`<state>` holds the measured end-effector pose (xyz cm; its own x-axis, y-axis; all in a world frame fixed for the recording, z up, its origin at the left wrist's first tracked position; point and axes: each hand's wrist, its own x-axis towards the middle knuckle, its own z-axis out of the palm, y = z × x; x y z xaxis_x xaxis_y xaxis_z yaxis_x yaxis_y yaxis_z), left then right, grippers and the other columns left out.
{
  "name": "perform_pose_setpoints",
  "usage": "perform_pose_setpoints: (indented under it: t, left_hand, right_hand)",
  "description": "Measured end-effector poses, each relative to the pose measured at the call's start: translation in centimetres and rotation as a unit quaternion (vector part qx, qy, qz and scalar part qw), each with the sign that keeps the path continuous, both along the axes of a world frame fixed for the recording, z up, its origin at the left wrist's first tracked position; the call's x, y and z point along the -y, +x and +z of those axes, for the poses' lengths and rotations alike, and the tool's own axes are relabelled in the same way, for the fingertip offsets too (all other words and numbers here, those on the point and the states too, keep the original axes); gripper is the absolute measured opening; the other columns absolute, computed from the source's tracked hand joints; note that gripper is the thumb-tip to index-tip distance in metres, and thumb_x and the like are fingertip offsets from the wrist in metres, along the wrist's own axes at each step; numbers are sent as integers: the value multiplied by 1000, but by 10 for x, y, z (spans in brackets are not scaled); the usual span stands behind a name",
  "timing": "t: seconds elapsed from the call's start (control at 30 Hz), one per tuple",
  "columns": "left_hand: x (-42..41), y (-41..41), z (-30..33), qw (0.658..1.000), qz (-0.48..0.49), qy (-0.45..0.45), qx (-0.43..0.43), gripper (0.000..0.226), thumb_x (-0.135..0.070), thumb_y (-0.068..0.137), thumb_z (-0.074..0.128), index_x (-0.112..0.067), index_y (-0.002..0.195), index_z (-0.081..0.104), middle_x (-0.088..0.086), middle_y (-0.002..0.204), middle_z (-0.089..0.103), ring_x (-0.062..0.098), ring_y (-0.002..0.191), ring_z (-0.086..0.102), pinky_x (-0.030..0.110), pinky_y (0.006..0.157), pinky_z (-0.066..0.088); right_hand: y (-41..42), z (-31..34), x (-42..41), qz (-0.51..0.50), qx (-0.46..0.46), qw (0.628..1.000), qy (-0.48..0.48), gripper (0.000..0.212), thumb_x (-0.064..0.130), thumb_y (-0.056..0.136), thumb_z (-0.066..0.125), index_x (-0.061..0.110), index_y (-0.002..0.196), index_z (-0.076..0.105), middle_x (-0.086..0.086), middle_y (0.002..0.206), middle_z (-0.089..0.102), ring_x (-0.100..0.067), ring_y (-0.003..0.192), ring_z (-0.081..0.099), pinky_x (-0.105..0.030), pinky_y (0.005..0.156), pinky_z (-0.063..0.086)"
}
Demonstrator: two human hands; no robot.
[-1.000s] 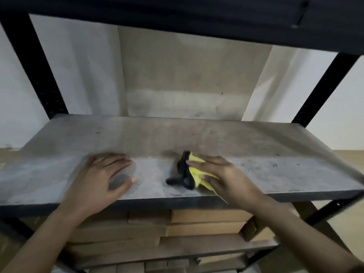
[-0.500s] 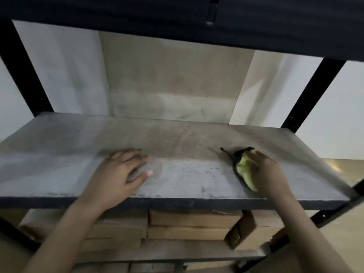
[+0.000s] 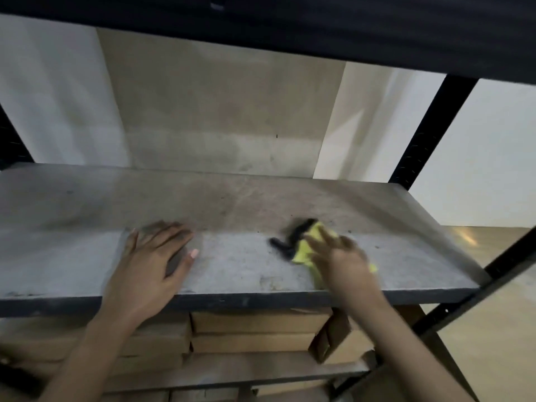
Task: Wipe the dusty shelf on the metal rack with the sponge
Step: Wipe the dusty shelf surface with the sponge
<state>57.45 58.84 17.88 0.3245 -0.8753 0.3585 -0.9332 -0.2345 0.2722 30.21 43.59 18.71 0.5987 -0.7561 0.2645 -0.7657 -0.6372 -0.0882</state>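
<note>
The dusty grey shelf (image 3: pixel 232 204) of the black metal rack spans the view. Its back half looks darker with dust, while the front strip is paler. My right hand (image 3: pixel 345 262) presses a yellow sponge (image 3: pixel 307 245) with a black part against the shelf, right of centre near the front edge. The hand is blurred with motion. My left hand (image 3: pixel 150 262) lies flat on the shelf to the left, fingers spread, holding nothing.
A black upper shelf (image 3: pixel 319 27) overhangs close above. A black upright post (image 3: pixel 429 132) stands at the back right, and a diagonal rack member (image 3: pixel 464 303) runs at the front right. Cardboard boxes (image 3: pixel 255 332) fill the shelf below. A pale wall is behind.
My right hand swept the sponge to the right along the shelf, then came back a little to the left. My left hand stayed flat on the shelf.
</note>
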Motion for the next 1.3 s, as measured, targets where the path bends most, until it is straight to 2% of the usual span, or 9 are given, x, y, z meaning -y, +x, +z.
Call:
perform_pose_setpoints:
  t: [0.2,0.3,0.37,0.43,0.63,0.9,1.03,1.2,1.3]
  left_hand:
    - [0,0,1,1000,0,16,18,68,-59,83,19,-23,127,56,-1,138,50,18,133,35,41,111,11]
    - [0,0,1,1000,0,17,17,65,-56,84,20,-23,127,55,-2,137,50,17,132,36,40,111,11]
    - [0,0,0,1000,-2,15,12,62,-52,84,21,-23,126,56,-3,136,51,16,131,37,37,110,10]
    - [0,2,-1,1000,-2,10,4,60,-49,84,21,-24,125,57,-4,135,52,15,131,37,35,109,9]
    - [0,3,0,1000,-10,13,-9,58,-48,83,20,-28,127,54,-7,136,50,11,129,39,35,112,7]
    - [1,1,1,1000,6,15,-26,54,-48,80,26,-31,121,58,-11,132,53,9,124,45,35,112,9]
    - [1,1,0,1000,10,11,-19,45,-42,79,35,-30,112,62,-10,124,60,10,116,53,34,107,11]
    - [1,0,1,1000,13,11,-16,44,-42,79,35,-30,112,62,-10,123,60,9,115,53,36,109,21]
    - [1,1,1,1000,11,8,-22,45,-42,79,34,-29,114,61,-11,125,59,9,118,51,38,108,24]
  right_hand:
    - [-66,23,65,-211,72,975,3,38,15,93,48,24,129,52,-16,120,61,-38,85,61,-44,73,53]
    - [-11,33,36,-65,145,986,46,37,36,93,47,25,127,54,-18,117,63,-32,91,63,-37,78,49]
    - [34,26,1,97,55,989,99,53,56,89,31,36,137,39,-12,142,44,-25,120,48,-36,99,39]
    - [66,16,-16,184,-31,978,89,55,52,90,26,39,143,27,-4,155,22,-24,139,23,-41,112,20]
    - [130,26,24,226,-56,965,119,45,37,98,36,41,142,27,5,157,14,-20,144,10,-48,112,9]
    - [197,26,69,139,-23,982,123,44,40,95,40,46,139,33,10,156,17,-34,134,23,-51,103,25]
    - [184,29,94,-27,35,983,181,41,32,98,36,37,139,37,3,155,20,-39,139,13,-57,109,14]
    - [157,40,127,-222,50,962,151,35,25,88,44,28,122,50,-12,136,45,-38,124,32,-49,99,29]
    - [195,44,110,-28,133,985,105,41,34,84,40,32,122,56,-6,136,52,-33,123,46,-45,103,37]
